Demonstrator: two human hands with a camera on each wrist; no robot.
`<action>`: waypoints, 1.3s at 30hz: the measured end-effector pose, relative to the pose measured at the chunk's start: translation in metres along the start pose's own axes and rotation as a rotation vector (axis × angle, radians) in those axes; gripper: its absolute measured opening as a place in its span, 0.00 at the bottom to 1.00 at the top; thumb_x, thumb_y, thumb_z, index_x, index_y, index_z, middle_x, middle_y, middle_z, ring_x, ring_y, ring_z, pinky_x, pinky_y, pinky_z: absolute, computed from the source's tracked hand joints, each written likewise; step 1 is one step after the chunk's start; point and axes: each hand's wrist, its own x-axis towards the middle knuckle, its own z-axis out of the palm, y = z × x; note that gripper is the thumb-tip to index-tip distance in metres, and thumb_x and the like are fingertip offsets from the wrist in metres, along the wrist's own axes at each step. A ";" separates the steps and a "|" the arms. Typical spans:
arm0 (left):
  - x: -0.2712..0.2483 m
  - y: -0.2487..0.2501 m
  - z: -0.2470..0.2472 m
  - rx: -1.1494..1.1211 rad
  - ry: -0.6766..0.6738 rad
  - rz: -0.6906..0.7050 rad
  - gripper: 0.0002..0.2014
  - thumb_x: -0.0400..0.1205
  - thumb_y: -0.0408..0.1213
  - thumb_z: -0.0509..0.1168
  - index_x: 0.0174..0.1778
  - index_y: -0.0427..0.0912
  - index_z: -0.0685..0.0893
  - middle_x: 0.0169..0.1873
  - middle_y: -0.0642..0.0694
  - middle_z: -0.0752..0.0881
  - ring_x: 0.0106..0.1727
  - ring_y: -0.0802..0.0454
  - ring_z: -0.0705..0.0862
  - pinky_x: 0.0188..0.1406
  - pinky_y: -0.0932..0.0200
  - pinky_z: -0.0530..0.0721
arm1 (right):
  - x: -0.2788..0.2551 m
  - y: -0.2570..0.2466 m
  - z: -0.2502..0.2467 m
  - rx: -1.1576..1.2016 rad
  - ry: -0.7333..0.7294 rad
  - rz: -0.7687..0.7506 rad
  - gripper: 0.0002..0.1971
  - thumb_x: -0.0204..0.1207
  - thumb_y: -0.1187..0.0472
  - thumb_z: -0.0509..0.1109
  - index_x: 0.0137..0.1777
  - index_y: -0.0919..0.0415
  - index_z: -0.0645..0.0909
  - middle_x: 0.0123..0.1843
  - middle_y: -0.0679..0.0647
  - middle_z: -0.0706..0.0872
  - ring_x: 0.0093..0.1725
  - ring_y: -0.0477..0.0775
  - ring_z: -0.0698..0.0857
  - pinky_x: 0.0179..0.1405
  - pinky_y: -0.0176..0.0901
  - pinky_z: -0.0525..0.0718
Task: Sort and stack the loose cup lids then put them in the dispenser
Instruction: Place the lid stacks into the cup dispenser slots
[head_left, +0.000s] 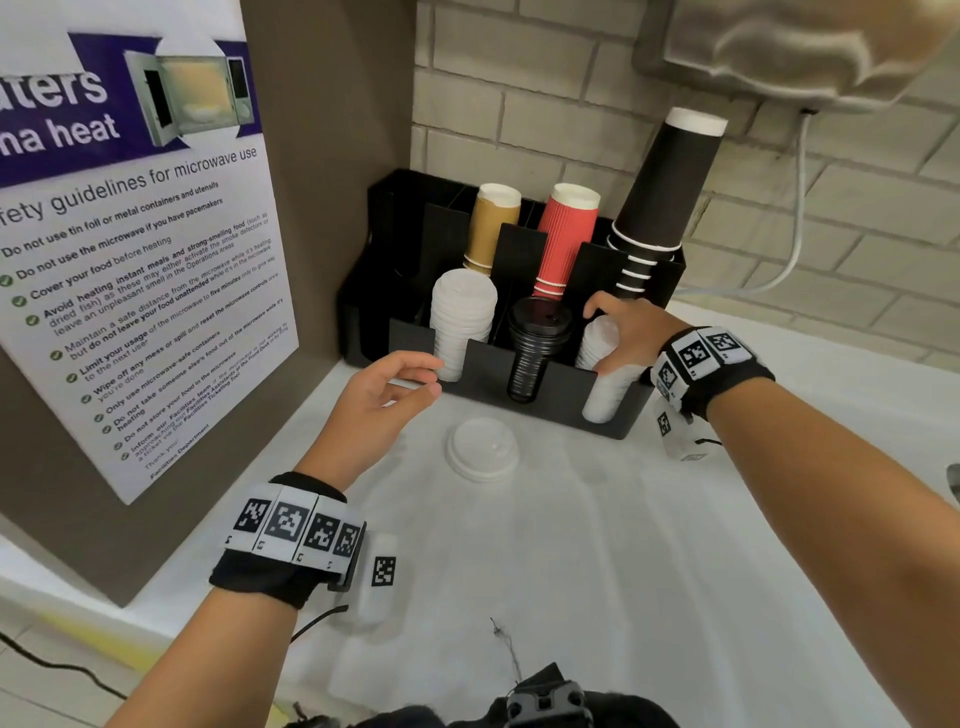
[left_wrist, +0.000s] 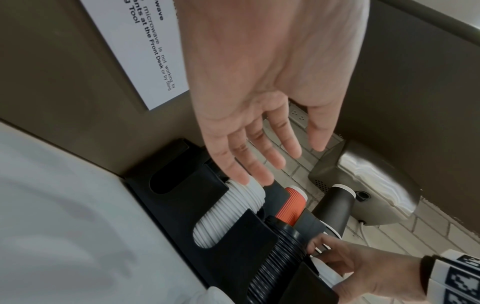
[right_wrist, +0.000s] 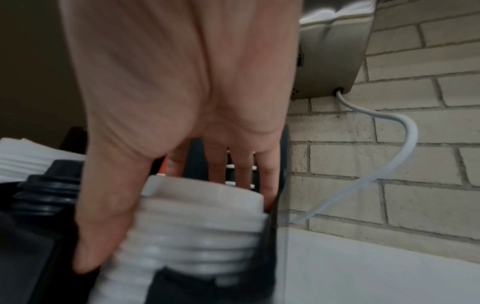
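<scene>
Right hand (head_left: 626, 327): your fingers grasp the white lid stack (right_wrist: 197, 222), right slot of the dispenser (head_left: 540, 379).
Left hand (head_left: 384, 395): your fingers are released, holding nothing, frame centre.
Loose lid (head_left: 483, 449): on the table (head_left: 623, 545).

Right hand (right_wrist: 182, 127) grips white lid stack (right_wrist: 197, 222) in black dispenser (right_wrist: 182, 288); black lids (right_wrist: 49, 191) beside.

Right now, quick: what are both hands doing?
Left hand: open, fingers relaxed, holding nothing, near the dispenser.
Right hand: gripping the white lid stack in the dispenser's right slot.
</scene>
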 end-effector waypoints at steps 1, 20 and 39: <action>0.000 0.000 0.000 0.002 0.000 -0.001 0.10 0.82 0.35 0.69 0.54 0.56 0.86 0.45 0.60 0.87 0.50 0.48 0.86 0.59 0.55 0.82 | 0.000 0.000 0.001 -0.002 -0.004 0.003 0.37 0.60 0.60 0.83 0.68 0.56 0.69 0.49 0.61 0.78 0.46 0.58 0.79 0.42 0.46 0.80; 0.004 -0.003 0.007 -0.013 -0.028 -0.006 0.10 0.82 0.37 0.69 0.55 0.57 0.86 0.47 0.57 0.87 0.52 0.46 0.86 0.58 0.56 0.82 | -0.011 -0.009 0.008 -0.329 -0.024 -0.027 0.19 0.77 0.54 0.68 0.59 0.68 0.78 0.56 0.65 0.78 0.57 0.64 0.79 0.53 0.50 0.78; -0.005 -0.003 0.005 -0.023 0.008 -0.087 0.10 0.82 0.32 0.68 0.53 0.52 0.86 0.47 0.52 0.85 0.47 0.50 0.84 0.52 0.56 0.81 | -0.018 -0.127 0.103 -0.140 -0.582 -0.146 0.50 0.61 0.44 0.82 0.80 0.38 0.57 0.72 0.60 0.65 0.72 0.65 0.70 0.68 0.59 0.76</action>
